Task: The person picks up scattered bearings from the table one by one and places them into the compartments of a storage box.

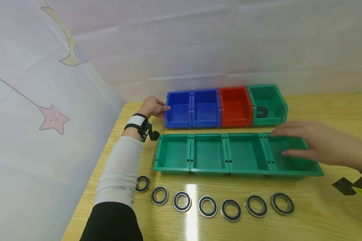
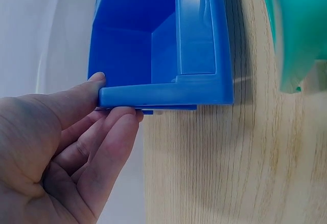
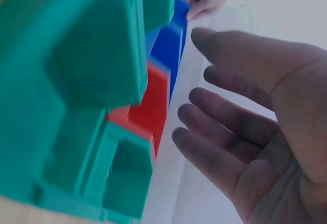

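At the back left, my left hand [image 1: 153, 106] pinches the side wall of the leftmost blue bin [image 1: 178, 124]. In the left wrist view, the thumb lies at the rim of this blue bin [image 2: 168, 95] and the fingers bend against its outer side. Over the right end of the front row of green bins [image 1: 209, 170], my right hand [image 1: 313, 140] hovers with fingers extended and thumb apart. Nothing is between its fingers in the right wrist view, where the hand [image 3: 291, 152] is beside the green bins [image 3: 102, 55].
The back row also has a second blue bin [image 1: 206, 123], a red bin [image 1: 235, 122] and a green bin [image 1: 268, 121] with one ball bearing [image 1: 261, 111] inside. Several bearings [image 1: 182, 201] lie in a curved line on the wooden table [image 1: 169, 227]. Behind hangs a pale cloth [image 1: 199, 50].
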The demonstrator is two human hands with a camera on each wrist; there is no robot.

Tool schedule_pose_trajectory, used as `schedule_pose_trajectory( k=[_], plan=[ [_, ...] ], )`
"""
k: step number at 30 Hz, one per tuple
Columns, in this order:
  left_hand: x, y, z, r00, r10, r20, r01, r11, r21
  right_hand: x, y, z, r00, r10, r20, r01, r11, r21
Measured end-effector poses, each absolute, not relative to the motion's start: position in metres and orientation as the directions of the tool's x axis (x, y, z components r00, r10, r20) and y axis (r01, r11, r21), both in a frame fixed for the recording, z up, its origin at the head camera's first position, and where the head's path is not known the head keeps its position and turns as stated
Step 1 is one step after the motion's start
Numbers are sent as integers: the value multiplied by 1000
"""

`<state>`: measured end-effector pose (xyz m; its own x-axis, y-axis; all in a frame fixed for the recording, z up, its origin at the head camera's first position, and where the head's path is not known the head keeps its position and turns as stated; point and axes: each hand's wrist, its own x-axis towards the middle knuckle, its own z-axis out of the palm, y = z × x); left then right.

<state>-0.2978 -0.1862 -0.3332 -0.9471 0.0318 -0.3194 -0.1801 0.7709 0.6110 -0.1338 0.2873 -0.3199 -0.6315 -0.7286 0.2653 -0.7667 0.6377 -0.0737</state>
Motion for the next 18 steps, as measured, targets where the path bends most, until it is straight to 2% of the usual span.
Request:
schedule_pose_trajectory(
  k=[5,9,15,18],
  plan=[
    [-298,-187,-334,-948,32,-316,-184,755,630,-111,281,-326,-582,-761,288,-808,581,-96],
    [-297,-186,-333,-945,27,-327,-201,741,641,-96,275,-331,-577,-775,257,-815,568,-116],
    [-293,-190,-334,-943,22,-331,-208,739,640,-82,271,-343,-551,-802,232,-833,512,-208],
    [-291,-193,-335,-945,19,-325,-205,743,637,-77,270,-348,-558,-804,207,-826,514,-232]
  ],
)
